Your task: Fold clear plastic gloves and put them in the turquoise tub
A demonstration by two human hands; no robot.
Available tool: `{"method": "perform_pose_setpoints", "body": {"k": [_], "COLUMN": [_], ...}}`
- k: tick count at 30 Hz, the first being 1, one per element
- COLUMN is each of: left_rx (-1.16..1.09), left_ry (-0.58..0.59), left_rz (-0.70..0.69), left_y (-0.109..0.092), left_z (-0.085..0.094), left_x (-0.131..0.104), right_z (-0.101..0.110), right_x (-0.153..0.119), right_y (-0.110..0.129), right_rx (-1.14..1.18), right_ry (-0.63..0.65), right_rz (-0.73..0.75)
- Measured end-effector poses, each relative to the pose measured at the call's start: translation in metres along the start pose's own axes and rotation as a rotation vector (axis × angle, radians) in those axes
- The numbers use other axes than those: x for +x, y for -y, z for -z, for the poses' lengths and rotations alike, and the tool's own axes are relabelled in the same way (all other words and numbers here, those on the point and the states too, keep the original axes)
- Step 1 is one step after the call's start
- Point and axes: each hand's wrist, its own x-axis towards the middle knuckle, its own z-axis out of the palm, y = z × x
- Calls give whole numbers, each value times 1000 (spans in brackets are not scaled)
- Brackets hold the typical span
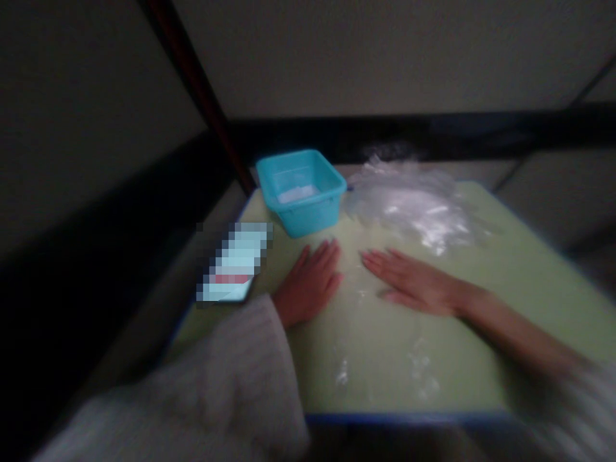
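My left hand lies flat on the table with its fingers stretched forward. Opposite it, my right hand is also flat, fingers pointing left towards the middle. Between and below the hands, a thin clear plastic sheet or bag seems to be spread on the tabletop; only faint glints and creases show, so its outline cannot be made out. Both palms rest at or near its upper part. Neither hand grips anything.
A turquoise plastic basket with something white inside stands at the back left. Behind my right hand is a heap of clear plastic bags. A phone-like device, blurred out, lies at the left edge of the yellow-green table. A wall rises behind.
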Motion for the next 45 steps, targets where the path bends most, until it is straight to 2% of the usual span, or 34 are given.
{"method": "perform_pose_setpoints", "body": {"k": [5,12,18,26,37,45], "left_rx": [13,10,7,-67,-83,-169], "left_ry": [6,-6,-79,-43,-31,-17], "left_rz": [1,20,-82,-88,-102,-274], "left_y": [-1,3,2,-3,-4,-22], "left_z": [0,2,8,9,9,17], "left_x": [0,1,1,1,0,-5], "right_z": [-1,7,3,1,6,13], "right_x": [0,4,4,4,5,-6], "right_y": [0,14,15,13,14,-1], "right_rx": [-10,62,45,-11,50,41], "right_ry": [-16,-19,4,24,28,-52], "right_rz": [3,57,68,104,98,27]}}
